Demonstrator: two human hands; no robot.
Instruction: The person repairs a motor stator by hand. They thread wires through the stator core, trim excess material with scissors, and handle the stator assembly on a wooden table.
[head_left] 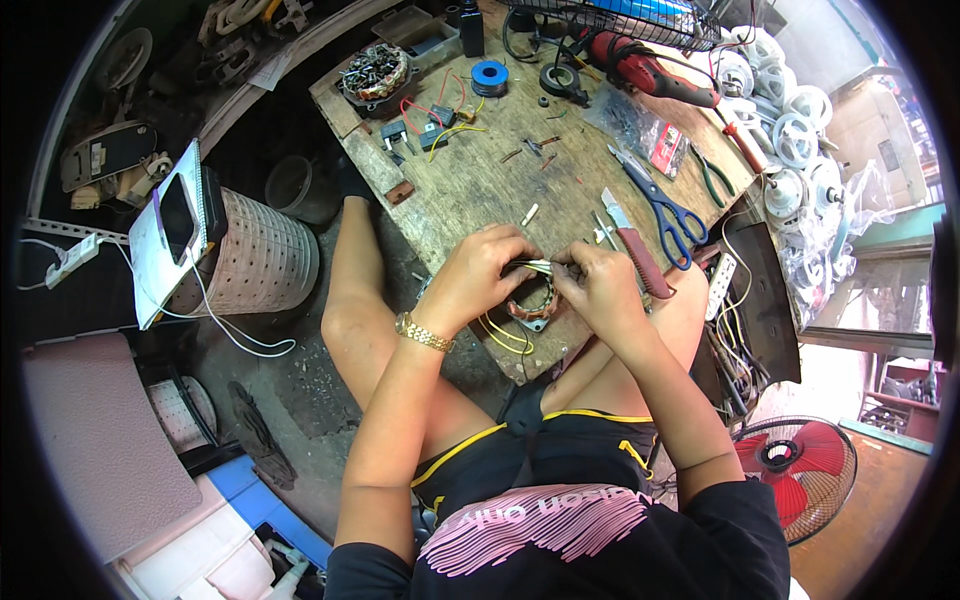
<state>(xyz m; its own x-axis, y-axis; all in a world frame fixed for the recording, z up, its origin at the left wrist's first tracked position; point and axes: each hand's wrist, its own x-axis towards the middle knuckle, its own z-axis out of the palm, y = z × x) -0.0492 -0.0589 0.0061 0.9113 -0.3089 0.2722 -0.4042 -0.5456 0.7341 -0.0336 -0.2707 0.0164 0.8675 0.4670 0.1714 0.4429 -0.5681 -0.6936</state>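
Observation:
At the near edge of the wooden workbench, a small motor stator [530,312] with copper windings lies under my hands. My left hand [482,268], with a gold watch on its wrist, pinches thin pale wires [538,265] above the stator. On the other side my right hand [600,290] closes its fingertips on the same wires. Yellow lead wires [508,338] loop out from the stator's left side. Right of my right hand lie a utility knife [632,245] with a red handle and blue-handled scissors [668,212].
Green-handled pliers [713,178], a blue spool [489,78], capacitors with red and yellow leads [434,133] and a larger stator [377,75] lie farther back. A red power tool [640,68] rests at the far right. A fan [790,470] stands at lower right.

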